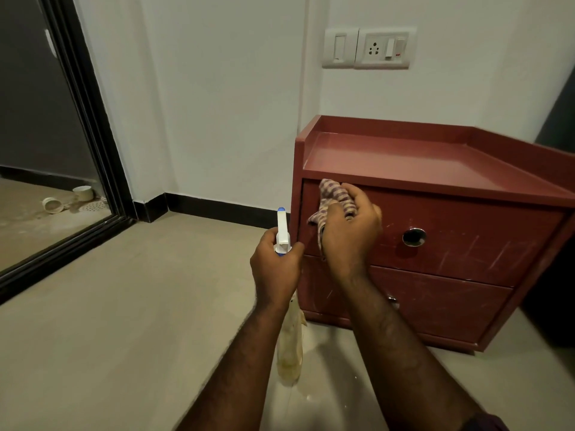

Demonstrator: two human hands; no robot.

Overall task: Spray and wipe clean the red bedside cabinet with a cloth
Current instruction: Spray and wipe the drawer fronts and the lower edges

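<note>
My right hand [351,234] clutches a checked cloth [334,197], bunched in my curled fingers and pressed against the upper drawer [485,237] near its left edge, left of the round metal pull [413,237]. My left hand [275,269] grips the neck of the spray bottle [291,346], its white nozzle pointing up, just beside the cabinet's left front corner; the liquid inside seems yellowish, though my wrist hides part of it. The red bedside cabinet [420,154] stands on the floor against the white wall, under a switch plate [384,48].
</note>
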